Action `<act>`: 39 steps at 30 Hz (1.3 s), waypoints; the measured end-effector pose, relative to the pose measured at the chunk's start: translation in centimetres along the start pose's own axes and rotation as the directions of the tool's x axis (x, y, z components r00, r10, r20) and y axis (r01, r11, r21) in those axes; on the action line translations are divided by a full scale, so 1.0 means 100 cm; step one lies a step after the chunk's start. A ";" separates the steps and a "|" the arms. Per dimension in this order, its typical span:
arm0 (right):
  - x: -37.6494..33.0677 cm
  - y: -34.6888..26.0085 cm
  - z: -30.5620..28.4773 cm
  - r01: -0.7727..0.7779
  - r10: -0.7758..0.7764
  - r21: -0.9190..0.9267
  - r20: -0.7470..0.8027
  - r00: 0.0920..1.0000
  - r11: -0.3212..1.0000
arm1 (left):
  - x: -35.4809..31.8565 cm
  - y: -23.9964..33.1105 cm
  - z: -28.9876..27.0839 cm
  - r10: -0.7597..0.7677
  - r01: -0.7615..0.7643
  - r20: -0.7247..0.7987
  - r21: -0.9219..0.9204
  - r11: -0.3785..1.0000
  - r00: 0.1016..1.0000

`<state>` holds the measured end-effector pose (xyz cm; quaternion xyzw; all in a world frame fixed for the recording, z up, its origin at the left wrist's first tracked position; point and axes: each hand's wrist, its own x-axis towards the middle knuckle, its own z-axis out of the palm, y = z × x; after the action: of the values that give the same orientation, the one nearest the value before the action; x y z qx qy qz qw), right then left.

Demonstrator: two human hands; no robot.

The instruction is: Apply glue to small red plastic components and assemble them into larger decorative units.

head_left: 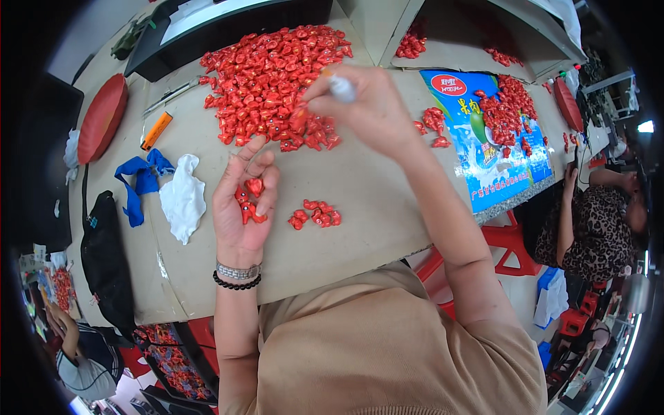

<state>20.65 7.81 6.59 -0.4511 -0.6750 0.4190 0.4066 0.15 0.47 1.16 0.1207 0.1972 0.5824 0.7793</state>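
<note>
My left hand (243,197) is palm up with curled fingers, cupping several small glossy red pieces (254,187) at the near left edge of a big heap of red pieces (266,86). My right hand (363,104) is raised over the heap's right side, its fingers pinched together. A white pen-like thing (342,88) shows at those fingers, blurred by motion. Just below the fingertips is a red smear, and I cannot tell whether it is a held piece. Nearer me on the table lies a small cluster of red pieces (318,214).
At left lie an orange box cutter (157,131), blue cloth (138,183), white cloth (183,199), black pouch (106,256) and red tray (104,119). At right, more red pieces (508,107) cover a blue printed sheet (477,183). Another person (588,221) sits beyond it.
</note>
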 end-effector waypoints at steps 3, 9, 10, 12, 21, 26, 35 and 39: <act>-0.002 -0.002 -0.036 -0.007 -0.033 -0.366 -0.102 0.994 0.931 | -0.002 0.005 -0.002 -0.038 0.033 -0.031 -0.152 0.988 0.999; -0.028 0.040 -0.106 -0.283 0.149 -0.577 -0.269 0.951 0.766 | -0.001 0.003 -0.018 -0.028 0.022 -0.029 -0.193 0.981 0.999; -0.032 0.054 -0.114 -0.252 0.092 -0.602 -0.283 0.955 0.758 | -0.002 0.001 -0.019 -0.025 0.021 -0.022 -0.159 0.987 0.999; -0.038 0.057 -0.119 -0.360 0.203 -0.544 -0.327 0.923 0.758 | -0.003 0.000 -0.016 -0.033 0.031 -0.019 -0.123 0.992 0.999; -0.026 0.019 -0.080 -0.246 0.188 -0.240 -0.239 0.953 0.939 | -0.004 0.001 -0.012 -0.068 0.057 -0.055 -0.180 0.982 0.996; -0.016 -0.013 -0.014 -0.065 0.067 -0.037 0.037 0.997 0.997 | -0.004 0.004 -0.005 -0.050 0.032 -0.111 -0.161 0.986 0.993; -0.007 -0.008 0.032 -0.171 0.160 0.095 0.114 0.981 0.981 | -0.004 0.006 -0.006 -0.054 0.055 -0.037 0.033 0.998 0.998; -0.012 0.014 0.033 -0.053 0.033 0.247 0.083 0.996 0.968 | -0.006 0.002 -0.009 -0.040 0.040 -0.026 0.016 0.999 0.999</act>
<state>18.29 6.32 4.04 -0.3941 -0.6226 0.5266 0.4240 -0.56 -0.06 0.55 0.1156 0.2143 0.5666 0.7871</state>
